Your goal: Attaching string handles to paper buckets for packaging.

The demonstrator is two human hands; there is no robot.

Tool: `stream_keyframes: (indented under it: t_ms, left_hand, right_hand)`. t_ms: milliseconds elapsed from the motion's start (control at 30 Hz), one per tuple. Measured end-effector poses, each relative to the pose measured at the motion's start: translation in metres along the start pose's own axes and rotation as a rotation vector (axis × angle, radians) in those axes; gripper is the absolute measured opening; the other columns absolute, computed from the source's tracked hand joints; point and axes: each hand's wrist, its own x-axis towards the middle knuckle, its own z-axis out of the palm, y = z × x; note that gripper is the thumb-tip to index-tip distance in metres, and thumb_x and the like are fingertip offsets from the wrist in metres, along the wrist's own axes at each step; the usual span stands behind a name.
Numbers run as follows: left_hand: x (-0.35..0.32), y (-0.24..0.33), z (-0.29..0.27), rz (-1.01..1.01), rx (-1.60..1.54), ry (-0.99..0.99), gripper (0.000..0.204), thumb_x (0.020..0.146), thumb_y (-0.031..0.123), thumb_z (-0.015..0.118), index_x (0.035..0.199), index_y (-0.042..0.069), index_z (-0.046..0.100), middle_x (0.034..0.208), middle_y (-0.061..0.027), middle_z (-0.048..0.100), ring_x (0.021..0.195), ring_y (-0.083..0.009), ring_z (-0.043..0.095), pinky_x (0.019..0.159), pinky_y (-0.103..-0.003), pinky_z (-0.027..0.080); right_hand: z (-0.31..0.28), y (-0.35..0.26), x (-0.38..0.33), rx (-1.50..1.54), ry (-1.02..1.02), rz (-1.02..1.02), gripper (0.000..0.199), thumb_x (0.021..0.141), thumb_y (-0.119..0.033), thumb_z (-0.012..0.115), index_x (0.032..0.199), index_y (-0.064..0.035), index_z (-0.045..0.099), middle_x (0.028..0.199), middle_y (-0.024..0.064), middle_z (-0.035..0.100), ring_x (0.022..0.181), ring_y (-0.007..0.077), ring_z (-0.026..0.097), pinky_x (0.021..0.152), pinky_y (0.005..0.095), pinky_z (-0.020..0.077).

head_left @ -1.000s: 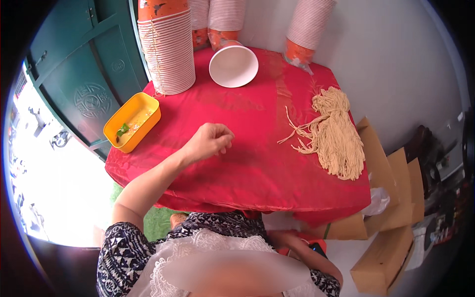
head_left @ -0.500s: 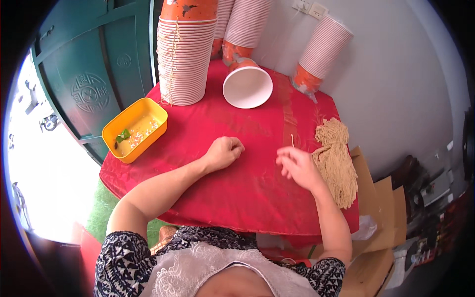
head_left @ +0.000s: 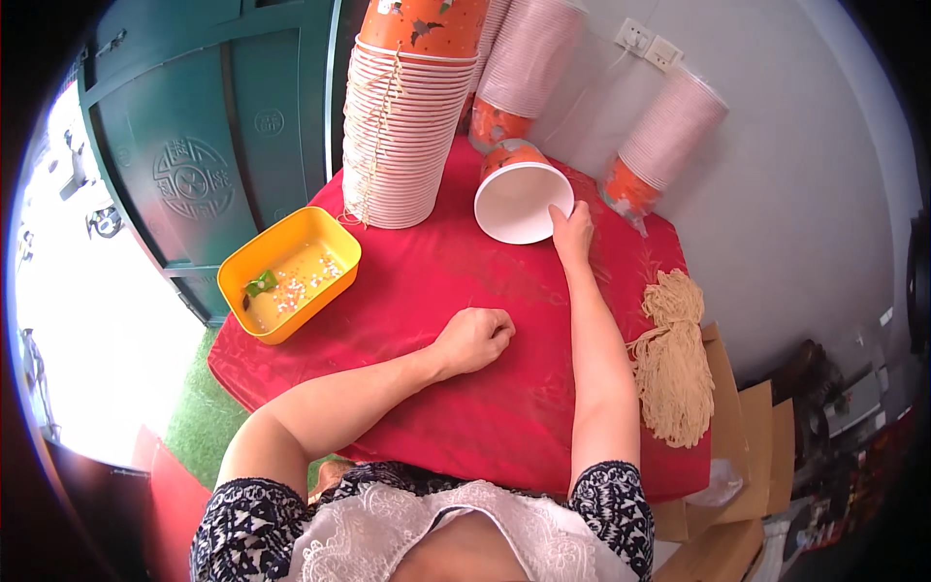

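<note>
My right hand (head_left: 572, 233) reaches across the red tablecloth (head_left: 436, 281) and grips the right rim of a paper bowl (head_left: 519, 199), white inside and orange outside, tilted with its mouth toward me. Closed in a fist with nothing in it, my left hand (head_left: 475, 338) rests on the cloth in the middle of the table. A bundle of pale dry noodles (head_left: 674, 359) lies at the table's right edge, just right of my right forearm.
A tall stack of paper bowls (head_left: 402, 126) stands at the back left, with two more leaning stacks (head_left: 529, 78) (head_left: 664, 136) against the wall. A yellow tray (head_left: 289, 274) with bits of food sits at the left edge. Cardboard boxes (head_left: 747, 456) stand on the floor at right.
My right hand came up from below the table, passed the noodles and reached forward to the bowl's rim. The left fist stayed put. My view shifted closer to the table.
</note>
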Motion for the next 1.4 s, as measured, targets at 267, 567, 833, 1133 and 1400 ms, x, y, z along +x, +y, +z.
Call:
stream_keyframes:
  t_ms: [267,567,833,1133,1400]
  left_hand:
    - [0.001,-0.005,0.002,-0.023,-0.04,0.014,0.017,0.086,0.009,0.059,0.095,-0.002,0.069,0.085,-0.0173,0.07,0.078,-0.0261,0.07,0.071,-0.036,0.055]
    - [-0.003,0.003,-0.004,-0.128,-0.215,0.076,0.018,0.091,0.012,0.057,0.092,-0.003,0.066,0.072,-0.0114,0.063,0.061,-0.0169,0.062,0.054,-0.031,0.05]
    - [0.012,0.024,-0.018,-0.171,-0.112,0.349,0.016,0.086,0.011,0.066,0.089,-0.003,0.058,0.077,-0.0147,0.065,0.071,-0.0215,0.064,0.063,-0.035,0.051]
    - [0.049,-0.014,-0.027,-0.128,-0.06,0.546,0.017,0.084,0.009,0.068,0.088,-0.003,0.057,0.076,-0.013,0.065,0.067,-0.0216,0.064,0.061,-0.035,0.053]
    - [0.059,-0.014,-0.012,-0.15,-0.374,0.512,0.011,0.088,0.008,0.064,0.086,-0.001,0.058,0.069,-0.0056,0.062,0.058,-0.0102,0.058,0.048,-0.026,0.049]
  right_hand:
    - [-0.043,0.005,-0.033,-0.068,0.095,-0.061,0.021,0.088,-0.015,0.063,0.094,0.002,0.051,0.091,0.0244,0.063,0.087,0.0443,0.061,0.075,0.0509,0.0467]
    - [-0.122,0.003,-0.126,0.017,0.152,-0.113,0.02,0.086,-0.011,0.068,0.091,0.0012,0.054,0.081,0.0165,0.06,0.073,0.0339,0.06,0.066,0.0425,0.0467]
    - [-0.131,-0.007,-0.138,0.111,0.148,-0.086,0.018,0.087,-0.011,0.068,0.088,0.0015,0.056,0.081,0.0136,0.06,0.07,0.0279,0.059,0.063,0.039,0.0476]
    - [-0.124,-0.023,-0.146,0.198,0.124,-0.057,0.024,0.084,-0.006,0.071,0.089,-0.0014,0.048,0.082,0.0109,0.053,0.071,0.027,0.057,0.064,0.038,0.048]
    - [-0.112,-0.007,-0.138,0.061,0.16,-0.125,0.023,0.083,-0.003,0.067,0.08,-0.0032,0.045,0.073,0.0081,0.048,0.066,0.0232,0.052,0.057,0.0381,0.0431]
